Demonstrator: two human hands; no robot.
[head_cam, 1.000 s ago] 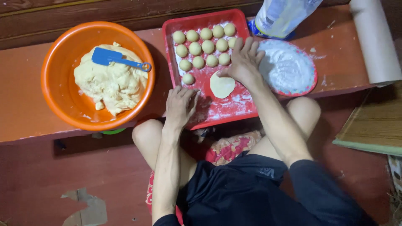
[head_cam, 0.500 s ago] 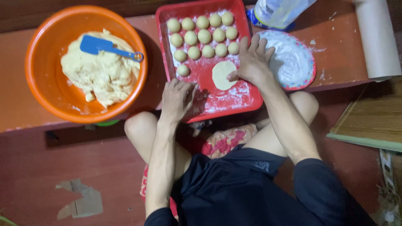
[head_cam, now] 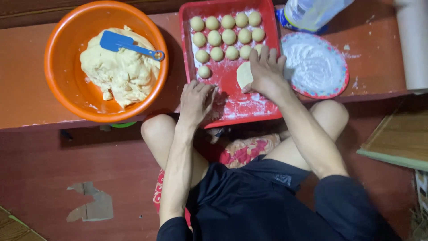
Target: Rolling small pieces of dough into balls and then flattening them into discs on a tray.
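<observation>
— What are we seeing on the red tray (head_cam: pixel 232 111) right now?

— We are counting twelve dough balls (head_cam: pixel 229 36): five along the top row, five in the next with the last partly hidden by fingers, one more beside them, and one alone lower left. We are also seeing one flattened dough disc (head_cam: pixel 244 74) lying on the floured middle of the tray.

— And the hands?

— The right hand (head_cam: pixel 266 71) is lying open, fingers spread, pressing flat on the disc's right edge. The left hand (head_cam: pixel 196 99) is resting open, palm down, on the tray's near left corner, gripping nothing.

— What else are we counting?

— One orange bowl (head_cam: pixel 62 89) to the left, holding one big dough mass (head_cam: pixel 120 71) with one blue spatula (head_cam: pixel 127 44) lying on top. One round plate of flour (head_cam: pixel 314 64) is sitting just right of the tray, one plastic bag (head_cam: pixel 312 12) behind it, and one paper roll (head_cam: pixel 412 40) at the far right.
</observation>
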